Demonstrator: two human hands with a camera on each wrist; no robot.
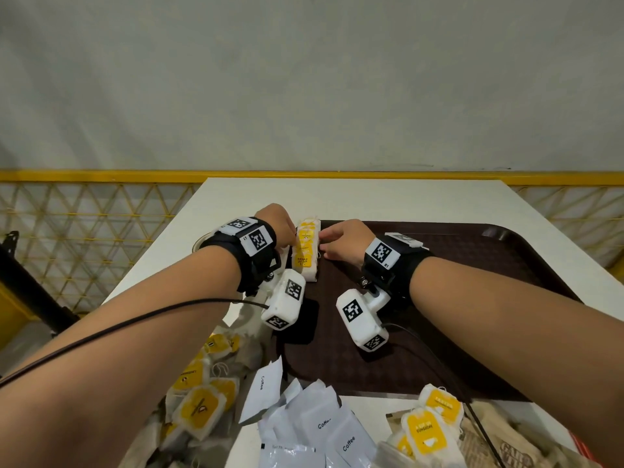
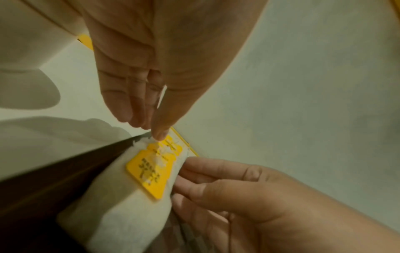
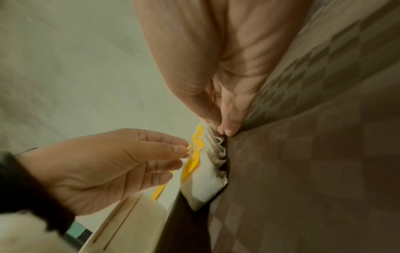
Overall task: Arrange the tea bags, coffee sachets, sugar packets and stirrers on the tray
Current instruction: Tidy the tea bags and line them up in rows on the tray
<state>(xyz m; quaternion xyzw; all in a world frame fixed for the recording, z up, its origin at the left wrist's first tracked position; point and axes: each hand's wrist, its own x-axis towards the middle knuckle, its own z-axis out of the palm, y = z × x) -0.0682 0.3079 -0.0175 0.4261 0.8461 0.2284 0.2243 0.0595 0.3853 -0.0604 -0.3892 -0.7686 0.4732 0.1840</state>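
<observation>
Coffee sachets lower centre | my left hand and right hand, fingers straight, touch tea bag stack on tray

White table before grey wall, yellow mesh fence

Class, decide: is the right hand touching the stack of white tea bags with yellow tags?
Touching. The left wrist view shows the right hand with fingertips against the tea bag stack.

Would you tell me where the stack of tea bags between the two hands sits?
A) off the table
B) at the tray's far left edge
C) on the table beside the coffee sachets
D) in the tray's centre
B: the stack of tea bags stands along the brown tray's far left edge, left hand and right hand flanking it.
</observation>
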